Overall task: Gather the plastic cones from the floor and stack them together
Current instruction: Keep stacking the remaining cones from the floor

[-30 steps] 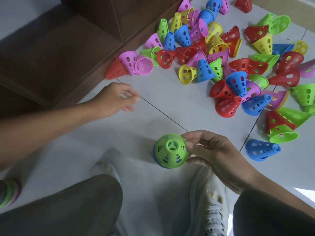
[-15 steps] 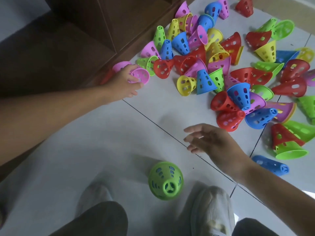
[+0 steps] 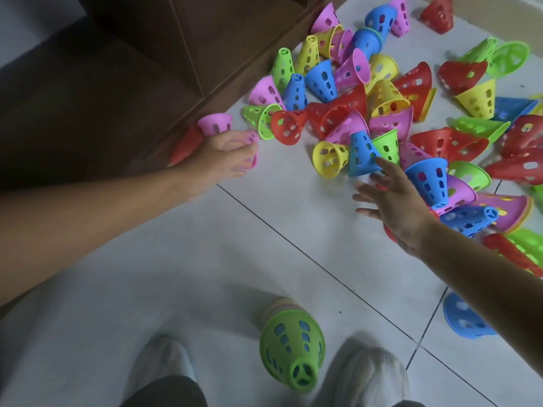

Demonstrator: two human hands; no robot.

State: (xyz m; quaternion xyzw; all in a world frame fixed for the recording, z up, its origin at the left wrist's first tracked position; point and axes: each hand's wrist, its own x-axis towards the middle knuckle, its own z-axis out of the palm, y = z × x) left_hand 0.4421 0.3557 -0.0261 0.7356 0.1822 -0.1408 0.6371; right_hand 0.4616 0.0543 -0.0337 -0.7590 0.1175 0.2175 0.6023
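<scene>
A stack of cones (image 3: 289, 346) with a green one on top stands on the floor between my feet. Many loose cones (image 3: 382, 92) in red, blue, yellow, green and pink lie scattered over the white tiles at the upper right. My left hand (image 3: 223, 155) grips a pink cone (image 3: 252, 148) lying beside the wooden cabinet, next to another pink cone (image 3: 214, 123) and a red one (image 3: 186, 145). My right hand (image 3: 390, 198) hovers with fingers spread just in front of a blue cone (image 3: 361, 152) and a yellow cone (image 3: 329, 157).
A dark wooden cabinet (image 3: 147, 69) borders the pile on the left. My two feet in pale socks (image 3: 370, 374) flank the stack. A single blue cone (image 3: 461, 318) lies under my right forearm. White tile floor (image 3: 264, 245) stretches between the stack and the pile.
My right hand has let go of the stack and reached forward to the pile. My left hand has moved to the cabinet and closed round a pink cone.
</scene>
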